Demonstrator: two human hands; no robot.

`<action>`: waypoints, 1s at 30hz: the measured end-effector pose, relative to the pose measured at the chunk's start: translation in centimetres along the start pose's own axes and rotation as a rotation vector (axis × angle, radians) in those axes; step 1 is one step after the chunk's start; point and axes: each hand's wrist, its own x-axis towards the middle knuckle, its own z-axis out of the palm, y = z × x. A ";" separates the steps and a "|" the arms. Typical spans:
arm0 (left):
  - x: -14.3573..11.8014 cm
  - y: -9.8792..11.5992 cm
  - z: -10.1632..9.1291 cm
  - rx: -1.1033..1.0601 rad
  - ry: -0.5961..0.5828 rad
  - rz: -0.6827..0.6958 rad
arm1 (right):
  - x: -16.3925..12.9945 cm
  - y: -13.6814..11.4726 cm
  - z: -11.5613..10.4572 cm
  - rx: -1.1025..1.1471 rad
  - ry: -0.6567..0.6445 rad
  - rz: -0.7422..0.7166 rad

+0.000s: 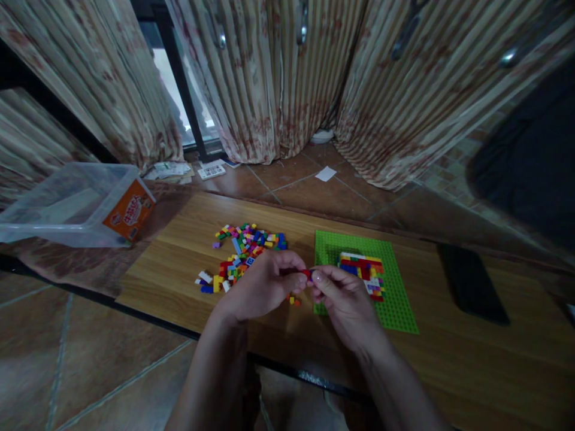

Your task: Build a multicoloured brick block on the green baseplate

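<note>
Red brick (pixel 308 273): tiny, light, rigid, slick; likely best pinched by its sides
Left hand (pixel 265 284): fingertips pinching brick
Right hand (pixel 345 299): fingertips pinching same brick

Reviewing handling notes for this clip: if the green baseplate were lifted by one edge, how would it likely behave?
The green baseplate looks thin and flat on the wooden table, so it would probably flex slightly and feel light. The brick build sits toward its far left part, so that side likely dips. Pushed, it would probably slide rather than tip.
</note>
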 end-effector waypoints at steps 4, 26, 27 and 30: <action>-0.2 -0.2 -0.6 0.021 -0.011 0.010 | 0.0 -0.1 0.1 -0.065 -0.011 -0.017; -0.5 -2.0 -0.9 0.762 0.169 -0.239 | 0.2 2.6 0.2 -1.077 0.011 -0.447; -0.6 -1.8 -1.0 0.721 0.161 -0.220 | 0.3 2.7 0.1 -1.112 0.040 -0.459; -0.8 -1.6 -1.9 0.631 0.238 -0.166 | 0.4 3.2 0.0 -1.229 0.065 -0.477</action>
